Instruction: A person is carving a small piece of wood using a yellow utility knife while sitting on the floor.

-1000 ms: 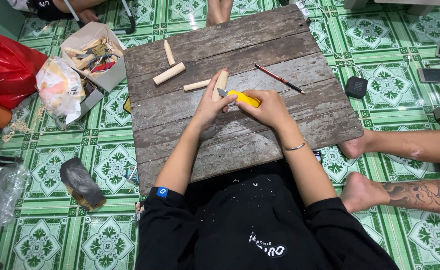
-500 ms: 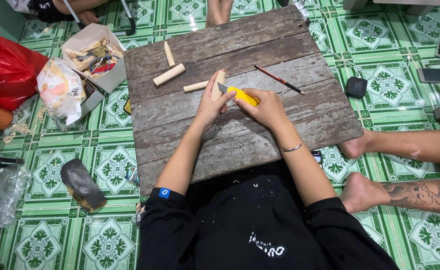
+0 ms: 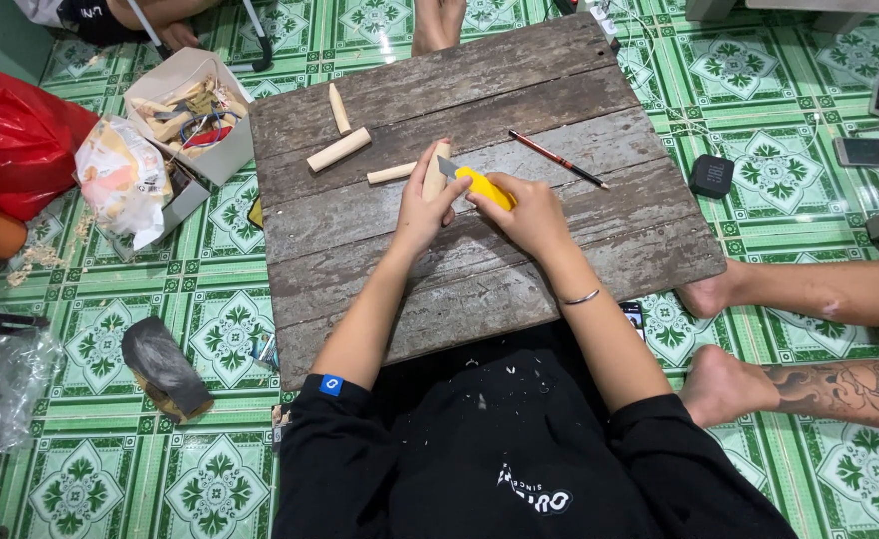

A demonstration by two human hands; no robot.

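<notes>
left hand (image 3: 421, 207) clasps wooden stick (image 3: 435, 173); right hand (image 3: 525, 212) grips yellow knife (image 3: 481, 184).

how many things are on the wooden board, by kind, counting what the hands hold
wooden pieces: 4, three lying loose and one in the left hand, namely the held wooden piece
yellow utility knife: 1, in the right hand
red pencil: 1
total: 6
</notes>
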